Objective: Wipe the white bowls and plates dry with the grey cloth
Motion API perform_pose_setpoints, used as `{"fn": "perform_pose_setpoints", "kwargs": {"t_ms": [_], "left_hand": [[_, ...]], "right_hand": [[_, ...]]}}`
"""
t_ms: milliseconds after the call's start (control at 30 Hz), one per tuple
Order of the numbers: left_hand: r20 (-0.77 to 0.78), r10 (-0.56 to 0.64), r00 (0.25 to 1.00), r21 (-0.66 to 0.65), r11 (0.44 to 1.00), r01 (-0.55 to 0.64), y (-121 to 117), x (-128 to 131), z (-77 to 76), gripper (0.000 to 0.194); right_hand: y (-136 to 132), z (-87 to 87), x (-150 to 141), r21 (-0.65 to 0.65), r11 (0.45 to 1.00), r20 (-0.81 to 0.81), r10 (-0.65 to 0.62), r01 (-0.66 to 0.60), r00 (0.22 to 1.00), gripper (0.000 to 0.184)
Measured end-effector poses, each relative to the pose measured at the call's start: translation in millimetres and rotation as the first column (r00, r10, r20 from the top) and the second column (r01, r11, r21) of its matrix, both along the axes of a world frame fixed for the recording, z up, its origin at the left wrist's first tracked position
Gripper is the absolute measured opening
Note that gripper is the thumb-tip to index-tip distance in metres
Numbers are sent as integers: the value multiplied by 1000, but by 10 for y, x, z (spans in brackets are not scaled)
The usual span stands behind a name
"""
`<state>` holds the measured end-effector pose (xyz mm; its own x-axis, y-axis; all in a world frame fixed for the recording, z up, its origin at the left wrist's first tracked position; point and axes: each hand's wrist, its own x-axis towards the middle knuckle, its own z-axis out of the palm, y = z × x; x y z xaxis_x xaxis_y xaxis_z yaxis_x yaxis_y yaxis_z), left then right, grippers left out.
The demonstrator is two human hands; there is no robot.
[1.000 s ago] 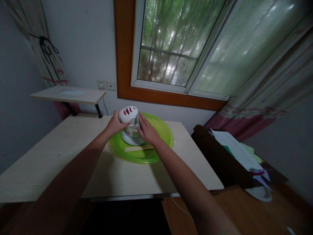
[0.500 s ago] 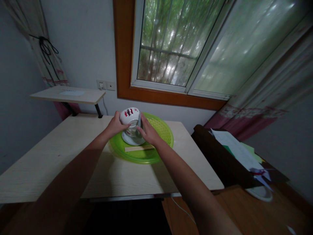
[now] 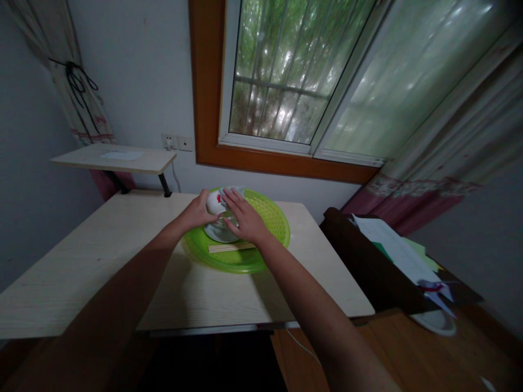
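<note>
A white bowl (image 3: 213,203) with a red pattern is tilted with its outside toward me. Its side is gripped by my left hand (image 3: 196,212), thumb in front and fingers around the edge. With a grey cloth (image 3: 238,190) under its fingers, my right hand (image 3: 246,219) presses on the bowl's outer wall, partly covering the pattern. Below the held bowl stands another bowl, mostly hidden, on a white plate (image 3: 216,235). Light wooden chopsticks (image 3: 229,247) lie in front of the plate. All this is on or above a round green tray (image 3: 272,218).
The tray rests on a pale wooden table (image 3: 163,277). A small raised shelf (image 3: 151,162) with a paper on it stands at the back left. Wall sockets (image 3: 177,142) and a barred window are behind. Papers (image 3: 402,250) lie on a dark brown piece at right.
My right hand with the cloth has moved left and up, over the bowl's outer wall. The bowl has turned and sunk a little in my left hand; less of its pattern shows.
</note>
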<state>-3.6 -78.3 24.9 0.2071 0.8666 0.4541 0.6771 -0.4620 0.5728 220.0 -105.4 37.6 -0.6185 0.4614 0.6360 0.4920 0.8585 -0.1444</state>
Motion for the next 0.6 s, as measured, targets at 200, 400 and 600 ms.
{"fn": "perform_pose_setpoints", "kwargs": {"t_ms": [200, 400, 600], "left_hand": [[8, -6, 1000, -17, 1000, 6, 20, -17, -12, 60], [33, -15, 999, -38, 999, 17, 6, -36, -2, 60], [88, -69, 994, -29, 997, 72, 15, -45, -29, 62]], "right_hand": [[182, -137, 42, -113, 992, -139, -66, 51, 988, 80], [291, -248, 90, -234, 966, -238, -171, 114, 956, 80], [318, -273, 97, -239, 965, -295, -182, 112, 938, 77]]}}
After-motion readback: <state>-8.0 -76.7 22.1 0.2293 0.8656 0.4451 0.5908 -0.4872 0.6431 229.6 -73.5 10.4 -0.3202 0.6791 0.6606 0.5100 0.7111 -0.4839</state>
